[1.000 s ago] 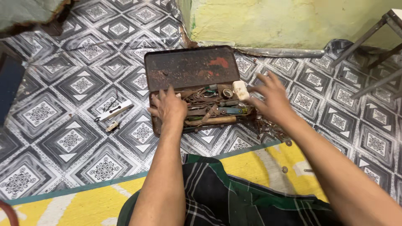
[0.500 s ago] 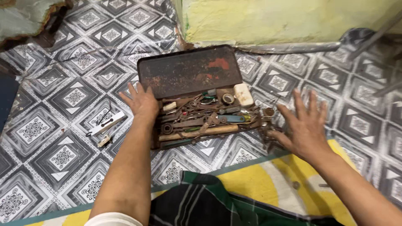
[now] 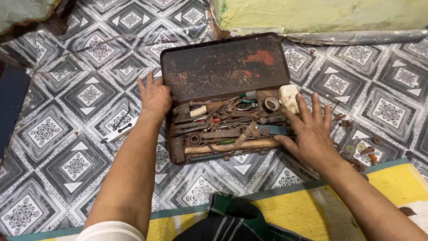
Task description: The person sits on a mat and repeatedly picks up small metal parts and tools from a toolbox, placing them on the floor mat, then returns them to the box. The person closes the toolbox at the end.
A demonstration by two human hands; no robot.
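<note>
Both hands lie flat and unclenched at frame centre: left hand (image 3: 155, 96) and right hand (image 3: 311, 134) flank the rusty toolbox (image 3: 178, 151), its red-patched lid (image 3: 225, 67) open.

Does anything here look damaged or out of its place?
Yes. The toolbox is rusty, with paint worn off. Small rusty parts lie scattered on the floor beside the right hand, outside the box.

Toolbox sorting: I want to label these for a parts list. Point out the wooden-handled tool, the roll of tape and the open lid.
wooden-handled tool (image 3: 232, 146), head view, middle of the pale wooden handle.
roll of tape (image 3: 271, 104), head view, its ring edge.
open lid (image 3: 223, 67), head view, rusty inner face.
</note>
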